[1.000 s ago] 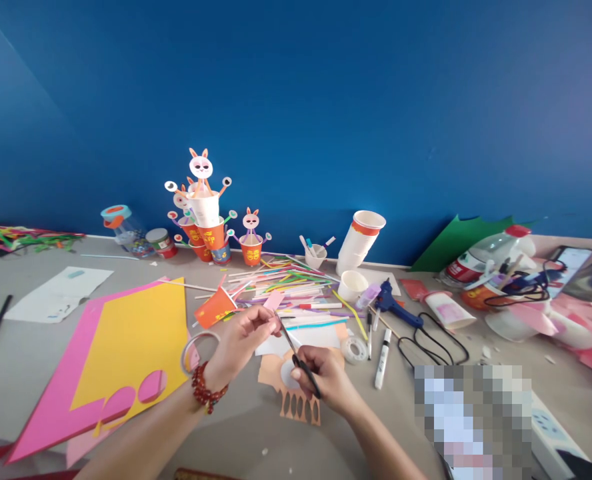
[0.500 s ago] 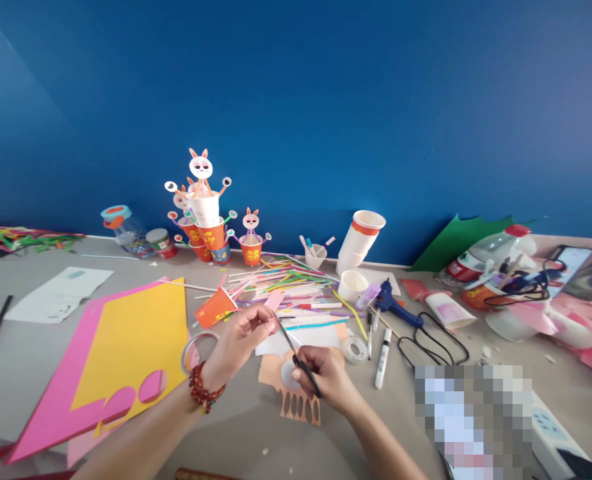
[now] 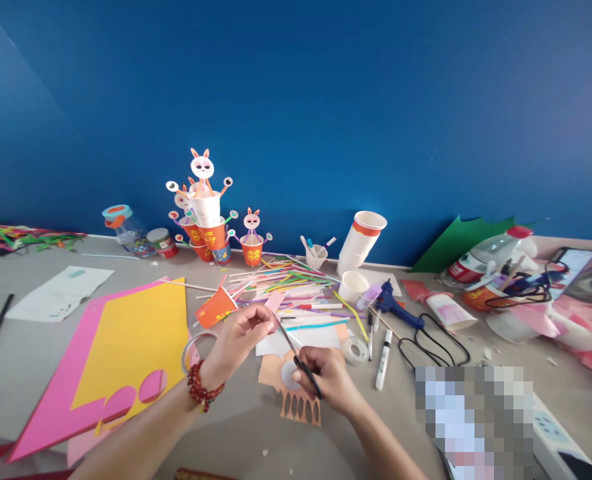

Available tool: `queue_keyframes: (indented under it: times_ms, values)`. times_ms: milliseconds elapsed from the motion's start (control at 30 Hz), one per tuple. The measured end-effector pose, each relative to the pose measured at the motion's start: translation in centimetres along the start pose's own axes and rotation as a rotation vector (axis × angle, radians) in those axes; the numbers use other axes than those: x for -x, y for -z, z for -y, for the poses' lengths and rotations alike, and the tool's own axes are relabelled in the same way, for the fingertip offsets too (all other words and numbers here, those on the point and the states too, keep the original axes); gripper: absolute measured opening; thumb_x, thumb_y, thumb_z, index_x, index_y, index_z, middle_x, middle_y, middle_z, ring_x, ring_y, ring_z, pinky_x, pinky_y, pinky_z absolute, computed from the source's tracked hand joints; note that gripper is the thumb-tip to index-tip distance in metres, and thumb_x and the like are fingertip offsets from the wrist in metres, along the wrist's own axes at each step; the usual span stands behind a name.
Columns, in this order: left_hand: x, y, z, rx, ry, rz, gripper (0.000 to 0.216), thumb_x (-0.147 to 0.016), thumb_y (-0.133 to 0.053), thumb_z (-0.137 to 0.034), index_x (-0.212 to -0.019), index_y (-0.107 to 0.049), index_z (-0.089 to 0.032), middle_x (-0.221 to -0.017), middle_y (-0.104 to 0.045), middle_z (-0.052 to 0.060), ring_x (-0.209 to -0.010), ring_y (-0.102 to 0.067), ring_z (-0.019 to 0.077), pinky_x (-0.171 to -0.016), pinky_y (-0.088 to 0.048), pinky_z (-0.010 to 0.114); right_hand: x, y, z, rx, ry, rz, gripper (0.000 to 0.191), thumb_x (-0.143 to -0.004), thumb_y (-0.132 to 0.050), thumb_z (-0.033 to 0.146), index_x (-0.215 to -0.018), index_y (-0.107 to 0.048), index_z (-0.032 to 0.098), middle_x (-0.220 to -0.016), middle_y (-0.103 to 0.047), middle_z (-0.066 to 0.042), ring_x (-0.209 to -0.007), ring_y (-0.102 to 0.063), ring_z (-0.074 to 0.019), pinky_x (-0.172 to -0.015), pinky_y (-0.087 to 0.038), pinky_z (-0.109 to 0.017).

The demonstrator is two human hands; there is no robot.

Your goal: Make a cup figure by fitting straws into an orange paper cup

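My right hand (image 3: 329,380) grips black-handled scissors (image 3: 307,375), fingers closed around the handles. The blades slant up and left, their tips at the fingers of my left hand (image 3: 246,333), which are pinched together. A small pink piece of paper (image 3: 275,301) shows at those fingertips; its lower part is hidden by the fingers and blades. Below the hands lies peach paper (image 3: 301,405) with several narrow oval holes cut along its near edge. On it rests a white paper disc (image 3: 291,375), partly behind the scissors.
Yellow (image 3: 141,327) and pink sheets lie left. Many coloured sticks (image 3: 286,280) spread behind my hands, beside a tipped orange paper cup (image 3: 216,307). Rabbit-faced cup figures (image 3: 253,250) stand at the wall. Clear tape (image 3: 355,349), a white marker (image 3: 383,360) and a blue glue gun (image 3: 399,308) lie right.
The view has shifted very slightly. Both hands, the scissors and the small pink paper hold nearly the same positions as before.
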State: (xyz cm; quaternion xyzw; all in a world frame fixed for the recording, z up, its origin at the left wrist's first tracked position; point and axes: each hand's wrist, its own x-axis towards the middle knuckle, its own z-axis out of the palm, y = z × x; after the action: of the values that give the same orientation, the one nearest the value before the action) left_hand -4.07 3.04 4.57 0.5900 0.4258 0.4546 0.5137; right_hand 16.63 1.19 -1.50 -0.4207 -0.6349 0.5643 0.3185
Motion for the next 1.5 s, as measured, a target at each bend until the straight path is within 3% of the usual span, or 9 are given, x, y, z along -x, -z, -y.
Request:
queue_keyframes:
  times_ms: [800, 1500]
  values:
    - [0.19, 0.51, -0.31, -0.043, 0.021, -0.002, 0.017, -0.088, -0.056, -0.032, -0.079, -0.057, -0.017, -0.082, -0.06, 0.003, -0.08, -0.054, 0.0163, -0.07, -0.043, 0.026, -0.04, 0.43, -0.24, 0.092, 0.045, -0.003, 0.056, -0.074, -0.067, 0.064, -0.054, -0.038, 0.021, -0.044, -0.038, 0.007, -0.044, -0.028, -0.0073, -0.044, -0.019, -0.022]
    - [0.1, 1.01, -0.24, -0.057, -0.031, -0.003, 0.016, -0.089, -0.056, -0.031, -0.08, -0.058, -0.017, -0.086, -0.063, 0.005, -0.086, -0.059, 0.019, -0.08, -0.046, 0.03, -0.18, 0.77, -0.62, 0.174, 0.048, -0.011, 0.059, -0.072, -0.067, 0.067, -0.055, -0.033, 0.021, -0.051, -0.029, 0.008, -0.051, -0.023, -0.009, -0.048, -0.017, -0.023]
